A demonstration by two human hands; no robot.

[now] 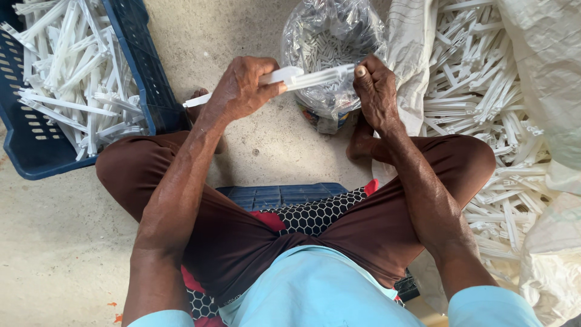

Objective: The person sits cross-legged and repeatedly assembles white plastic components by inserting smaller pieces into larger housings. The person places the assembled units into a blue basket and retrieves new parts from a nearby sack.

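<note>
Lying almost level between the two hands, the long white plastic strip (pixel 275 82) runs from lower left to upper right, its long axis crossing in front of the person's knees and tilting slightly upward toward the right. It looks like two slim pieces meeting near the middle, though the joint itself is partly hidden, so whether they are already locked together cannot be told. The left hand (pixel 242 91) is wrapped around the left half, fingers curled over the top and thumb pressed along the flat wider end, with a thin tail of the strip poking out past the wrist toward the blue crate. The right hand (pixel 375 91) pinches the right end between thumb and bent fingers, a fingernail showing on top. Both hands sit at about the same height and equally near the strip's middle, so neither is clearly the closer one. Just behind the strip stands a clear plastic bag (pixel 330 42) holding small white pieces. A blue crate (pixel 151 79) with loose white strips lies to the left on the concrete floor (pixel 54 242), and a heap of similar white strips (pixel 484 103) spills from a white sack (pixel 544 66) on the right.
</note>
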